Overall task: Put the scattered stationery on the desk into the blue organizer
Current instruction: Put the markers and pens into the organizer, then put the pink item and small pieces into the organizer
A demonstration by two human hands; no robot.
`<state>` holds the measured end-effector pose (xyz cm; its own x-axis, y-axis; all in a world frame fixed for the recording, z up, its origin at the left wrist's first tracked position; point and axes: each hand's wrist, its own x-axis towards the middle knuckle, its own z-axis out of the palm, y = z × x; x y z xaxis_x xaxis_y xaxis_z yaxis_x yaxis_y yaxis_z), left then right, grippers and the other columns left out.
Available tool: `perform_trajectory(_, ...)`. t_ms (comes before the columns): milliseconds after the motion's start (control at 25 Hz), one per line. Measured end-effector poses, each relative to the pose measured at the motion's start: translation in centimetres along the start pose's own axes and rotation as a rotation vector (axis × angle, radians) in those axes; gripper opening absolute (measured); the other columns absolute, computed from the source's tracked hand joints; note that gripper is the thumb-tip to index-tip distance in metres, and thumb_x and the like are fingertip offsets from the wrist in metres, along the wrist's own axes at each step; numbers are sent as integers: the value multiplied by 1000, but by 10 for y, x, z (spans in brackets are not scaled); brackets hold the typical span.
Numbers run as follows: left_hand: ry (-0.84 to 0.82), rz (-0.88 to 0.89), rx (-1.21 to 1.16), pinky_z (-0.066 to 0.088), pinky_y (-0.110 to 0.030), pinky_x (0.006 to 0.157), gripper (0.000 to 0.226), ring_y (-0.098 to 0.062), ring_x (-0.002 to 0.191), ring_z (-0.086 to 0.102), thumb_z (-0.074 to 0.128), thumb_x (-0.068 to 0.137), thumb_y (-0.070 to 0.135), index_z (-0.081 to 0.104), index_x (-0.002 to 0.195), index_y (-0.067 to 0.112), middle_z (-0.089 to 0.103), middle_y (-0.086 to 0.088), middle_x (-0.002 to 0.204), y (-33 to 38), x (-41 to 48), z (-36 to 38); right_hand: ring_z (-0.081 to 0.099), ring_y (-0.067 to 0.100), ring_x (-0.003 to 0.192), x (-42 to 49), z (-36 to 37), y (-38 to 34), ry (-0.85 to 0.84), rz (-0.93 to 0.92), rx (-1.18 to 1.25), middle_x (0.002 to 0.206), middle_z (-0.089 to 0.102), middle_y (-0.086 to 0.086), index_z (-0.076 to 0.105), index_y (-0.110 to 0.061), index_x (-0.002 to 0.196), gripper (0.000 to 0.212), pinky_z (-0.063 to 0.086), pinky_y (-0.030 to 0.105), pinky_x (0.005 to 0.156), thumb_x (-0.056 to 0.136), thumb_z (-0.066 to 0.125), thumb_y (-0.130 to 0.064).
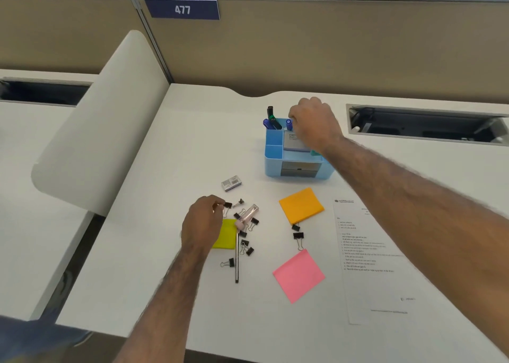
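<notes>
"477" on blue sign (182,9) atop partition (330,46); sheet (380,260) print illegible.

Binder clips (249,251), small and black: ten, as near as can be counted. One binder clip (227,205) in the pinch of the left hand (202,222); seven loose just right of that pinch and nearer the body; two well right of it. Sticky pads, three: yellow pad (224,236), orange pad (301,205), pink pad (298,276). Four markers (275,121) by the right hand (314,126), in the one blue organizer (272,156). One pen (237,260). One pink capped tube (248,214). One staple box (232,183). One printed sheet (371,266).
</notes>
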<state>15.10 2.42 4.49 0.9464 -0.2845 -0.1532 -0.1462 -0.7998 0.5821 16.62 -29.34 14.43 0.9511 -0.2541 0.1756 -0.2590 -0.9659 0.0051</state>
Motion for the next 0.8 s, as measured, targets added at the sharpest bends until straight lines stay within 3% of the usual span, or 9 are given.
perform_trajectory(160,-72,19,122,50,-36,81,19,-19,101,60,57,96,26,68,111,27,62,5,109,-16,-40,10,57,27,82,-66,8,-32,58,-11,305,89,64,10,70,-7,93,22,53,45,69,97,50,-12)
perform_trajectory(280,24,9,157,51,-42,83,24,-31,103,59,58,95,19,67,117,20,60,-7,116,-24,-65,20,59,28,91,-135,32,-63,-115,15,463,95,66,9,72,-11,97,19,52,45,78,94,54,-15)
perform_trajectory(400,134,-24,148,49,-44,80,21,-33,98,57,59,95,15,67,114,17,59,-9,112,-35,-82,24,57,31,101,-194,55,-94,-336,34,475,104,64,9,70,-14,107,20,48,45,84,96,54,-21)
perform_trajectory(520,85,19,128,52,-43,81,16,-26,97,58,59,96,20,68,109,18,59,-4,110,-45,-99,27,59,29,101,-225,66,-128,-449,59,458,106,63,6,64,-16,110,24,50,42,80,97,54,-33)
perform_trajectory(680,2,57,62,51,-38,80,14,-20,101,56,57,98,20,68,106,18,60,1,111,-51,-110,32,64,30,96,-211,73,-172,-438,191,483,108,67,7,54,-21,128,33,47,37,72,96,57,-31)
perform_trajectory(800,73,93,108,49,-38,79,14,-23,99,53,58,96,15,68,106,17,60,-2,110,-54,-97,30,67,30,94,-189,77,-192,-454,268,457,109,68,9,54,-18,130,37,50,35,72,94,61,-25)
